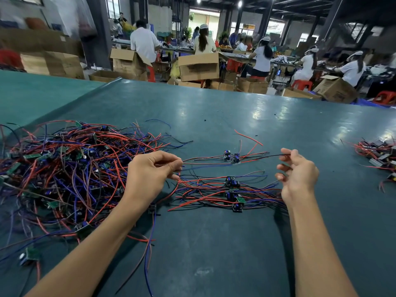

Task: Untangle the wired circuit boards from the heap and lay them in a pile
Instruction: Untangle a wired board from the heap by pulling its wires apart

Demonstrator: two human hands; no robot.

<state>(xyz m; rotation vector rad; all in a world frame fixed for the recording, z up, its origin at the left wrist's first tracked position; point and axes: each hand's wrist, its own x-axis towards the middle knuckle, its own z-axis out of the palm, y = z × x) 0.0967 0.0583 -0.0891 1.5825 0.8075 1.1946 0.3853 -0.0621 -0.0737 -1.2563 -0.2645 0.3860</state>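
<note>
Wide dark green table [214,108], glossy under the lamps.

Large tangled heap [64,168] of red, blue and black wires and small green circuit boards, on the left part of the table, strands splayed every way.

Flat pile [232,189] of laid-out boards between the two wrists. Boards gathered at its centre, wires lying roughly parallel, left to right.

Single wired circuit board [230,157], small, with blue parts, just beyond the pile. Long axis left to right, red and blue leads running left, black and red leads running right. Lifted or lying on the table: cannot tell.

Left hand [150,174], back up, just right of the heap. Fingers curled, thumb and forefinger clamped on the left lead ends.

Right hand [297,172], palm turned left. Thumb and forefinger pinched on the tip of the black lead, other fingers loosely curled.

Further cluster of wired parts [379,153] at the right edge of the table.

Brown cardboard boxes [199,66] and people at work [262,58] behind the table.
</note>
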